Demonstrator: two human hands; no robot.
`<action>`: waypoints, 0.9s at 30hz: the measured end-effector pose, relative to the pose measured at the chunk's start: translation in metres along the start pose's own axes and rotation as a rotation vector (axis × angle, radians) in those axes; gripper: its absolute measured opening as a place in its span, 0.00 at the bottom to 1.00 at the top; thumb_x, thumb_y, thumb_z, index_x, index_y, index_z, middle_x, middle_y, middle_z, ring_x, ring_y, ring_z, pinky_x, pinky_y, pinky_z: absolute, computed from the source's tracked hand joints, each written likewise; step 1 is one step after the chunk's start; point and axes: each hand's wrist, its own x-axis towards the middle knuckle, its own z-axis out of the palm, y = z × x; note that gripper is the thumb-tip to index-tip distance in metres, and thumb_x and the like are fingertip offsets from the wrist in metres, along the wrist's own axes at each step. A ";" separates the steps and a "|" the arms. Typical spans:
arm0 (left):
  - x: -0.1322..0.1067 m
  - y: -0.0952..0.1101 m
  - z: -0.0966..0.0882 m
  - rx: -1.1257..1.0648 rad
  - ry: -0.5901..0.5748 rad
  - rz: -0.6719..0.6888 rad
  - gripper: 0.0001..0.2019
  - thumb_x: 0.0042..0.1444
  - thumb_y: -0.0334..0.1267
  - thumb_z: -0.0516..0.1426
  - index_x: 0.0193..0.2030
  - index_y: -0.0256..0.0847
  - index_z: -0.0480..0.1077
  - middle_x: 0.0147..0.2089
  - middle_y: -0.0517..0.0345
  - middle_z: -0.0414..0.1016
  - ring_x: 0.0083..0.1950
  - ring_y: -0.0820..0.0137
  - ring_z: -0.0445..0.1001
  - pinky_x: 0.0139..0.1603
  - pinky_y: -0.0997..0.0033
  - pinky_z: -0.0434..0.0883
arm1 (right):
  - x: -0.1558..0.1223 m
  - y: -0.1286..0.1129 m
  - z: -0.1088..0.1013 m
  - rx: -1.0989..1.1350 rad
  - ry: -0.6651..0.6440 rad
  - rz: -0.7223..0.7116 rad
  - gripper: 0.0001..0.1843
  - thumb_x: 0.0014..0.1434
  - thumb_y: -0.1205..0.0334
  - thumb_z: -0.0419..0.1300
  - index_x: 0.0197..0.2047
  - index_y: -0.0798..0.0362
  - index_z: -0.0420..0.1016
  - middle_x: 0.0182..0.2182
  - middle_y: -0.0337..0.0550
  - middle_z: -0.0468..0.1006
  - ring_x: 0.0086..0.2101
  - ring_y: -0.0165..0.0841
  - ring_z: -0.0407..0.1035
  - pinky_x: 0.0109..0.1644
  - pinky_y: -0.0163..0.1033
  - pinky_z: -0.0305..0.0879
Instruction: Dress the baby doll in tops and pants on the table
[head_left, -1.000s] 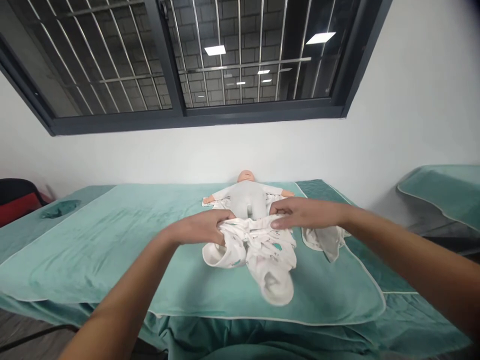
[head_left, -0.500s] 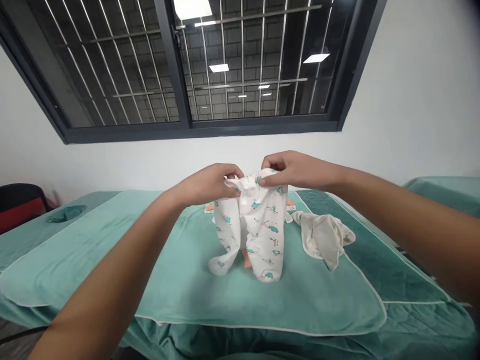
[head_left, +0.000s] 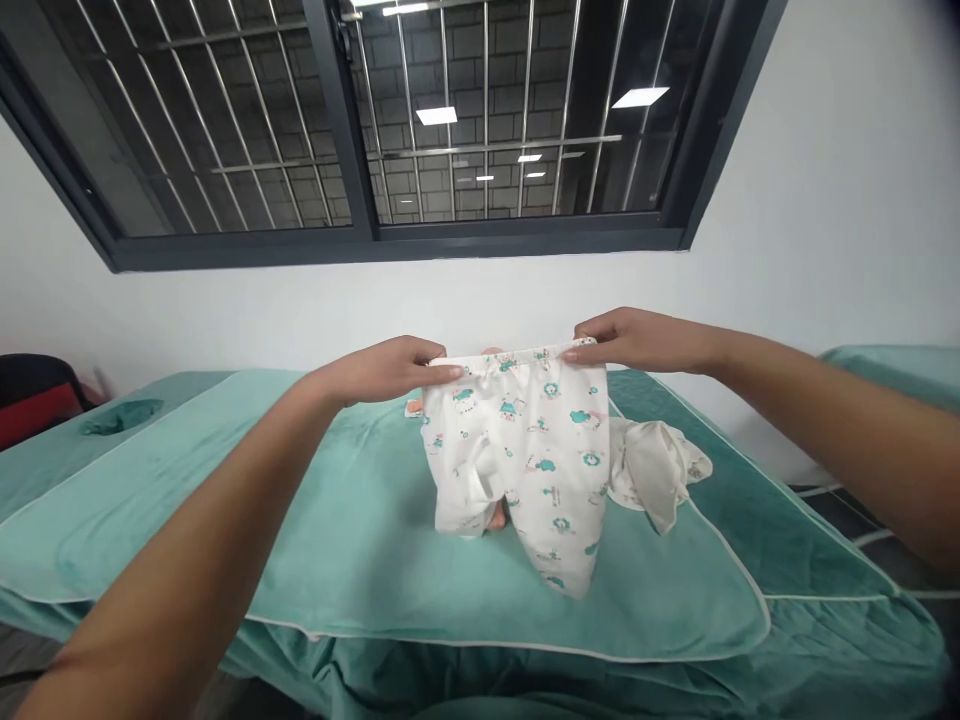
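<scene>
Small white baby pants point(head_left: 525, 450) with a green and pink print hang upright in the middle, their elastic waistband stretched sideways. My left hand point(head_left: 397, 368) pinches the left end of the waistband. At the right end, my right hand point(head_left: 630, 340) pinches the band between thumb and fingers. Behind the pants lies something skin-coloured, mostly hidden; a small foot-like part point(head_left: 498, 516) shows between the legs. To the right, a crumpled white cloth garment point(head_left: 656, 468) rests on the green blanket point(head_left: 337, 560).
The green blanket covers a padded bed with a face hole point(head_left: 124, 417) at the left. Beyond it are a white wall point(head_left: 300, 310) and a barred window point(head_left: 480, 235). A black and red chair point(head_left: 34, 405) stands at the far left.
My hands have moved apart, spreading the waistband wide. The pants now hang flatter and broader, hiding more of what lies behind them. The view has tilted slightly downward.
</scene>
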 end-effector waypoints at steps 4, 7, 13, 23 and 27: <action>0.015 -0.006 0.026 -0.222 0.336 0.042 0.18 0.56 0.54 0.57 0.29 0.39 0.65 0.29 0.61 0.63 0.31 0.73 0.63 0.31 0.73 0.59 | 0.002 -0.001 0.028 0.261 -0.100 0.057 0.27 0.52 0.38 0.65 0.21 0.50 0.62 0.22 0.35 0.59 0.25 0.28 0.56 0.30 0.37 0.59; 0.028 -0.005 0.060 -0.604 0.477 0.155 0.19 0.59 0.56 0.54 0.46 0.42 0.66 0.39 0.58 0.70 0.39 0.69 0.70 0.41 0.70 0.67 | 0.015 -0.013 0.061 0.616 0.023 -0.005 0.26 0.54 0.39 0.63 0.24 0.51 0.60 0.25 0.35 0.61 0.27 0.28 0.59 0.34 0.37 0.63; 0.035 -0.056 0.142 -0.871 0.369 0.013 0.26 0.53 0.50 0.62 0.55 0.40 0.65 0.52 0.50 0.73 0.53 0.60 0.72 0.52 0.63 0.69 | 0.073 0.014 0.144 0.833 0.188 -0.043 0.18 0.56 0.43 0.61 0.34 0.49 0.66 0.36 0.40 0.72 0.38 0.33 0.70 0.47 0.43 0.68; 0.031 -0.184 0.197 -0.263 0.514 -0.515 0.23 0.44 0.29 0.59 0.50 0.35 0.66 0.64 0.39 0.60 0.68 0.53 0.58 0.67 0.57 0.57 | 0.107 0.137 0.243 0.023 0.223 0.052 0.39 0.57 0.56 0.57 0.68 0.59 0.51 0.66 0.60 0.56 0.67 0.49 0.47 0.70 0.56 0.41; 0.046 -0.182 0.217 -0.219 0.463 -0.353 0.24 0.52 0.31 0.57 0.57 0.33 0.63 0.66 0.39 0.58 0.71 0.58 0.54 0.71 0.59 0.52 | 0.127 0.164 0.223 -0.095 0.222 0.141 0.39 0.58 0.58 0.56 0.68 0.65 0.51 0.66 0.64 0.56 0.66 0.50 0.49 0.69 0.53 0.45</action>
